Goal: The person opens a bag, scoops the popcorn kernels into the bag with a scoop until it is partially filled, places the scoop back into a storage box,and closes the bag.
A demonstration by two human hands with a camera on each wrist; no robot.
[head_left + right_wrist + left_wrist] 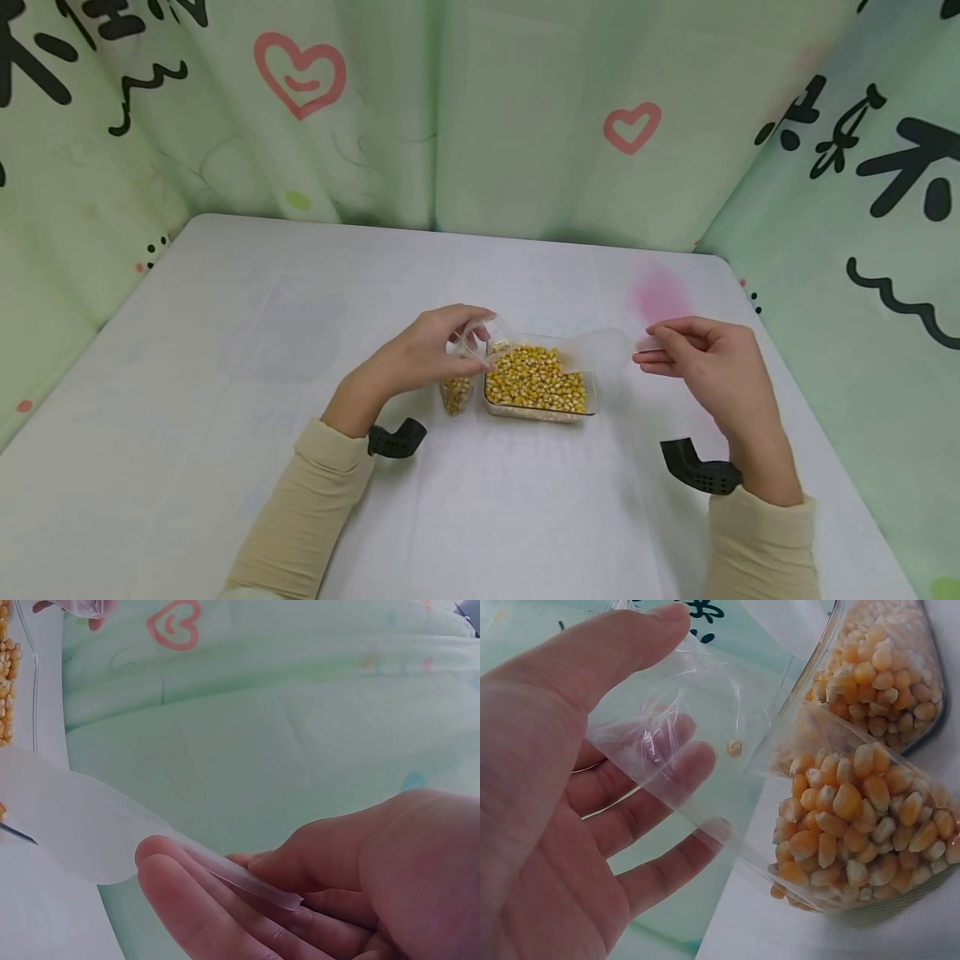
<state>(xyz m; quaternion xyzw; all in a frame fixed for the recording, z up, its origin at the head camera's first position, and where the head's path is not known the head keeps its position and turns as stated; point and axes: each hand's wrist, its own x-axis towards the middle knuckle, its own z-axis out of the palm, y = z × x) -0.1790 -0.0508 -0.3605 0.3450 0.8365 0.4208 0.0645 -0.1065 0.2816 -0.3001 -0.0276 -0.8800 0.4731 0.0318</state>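
My left hand [431,348] holds the mouth of a clear plastic bag [761,799], thumb on one side and fingers spread on the other. Corn kernels [855,832] fill the bag's bottom, and one single kernel [735,748] clings higher up the film. Right beside the bag is a clear rectangular container [591,393] full of yellow corn kernels [532,379]. My right hand [716,362] pinches the handle of a translucent white scoop [82,825] between thumb and fingers. The scoop's broad end overlaps the container's right back corner in the head view.
A white-covered table [300,325] lies beneath everything. Pale green curtains [517,125] with hearts and black lettering hang behind and at both sides. A black wrist mount [397,438] sits on the left wrist, another mount [701,471] on the right.
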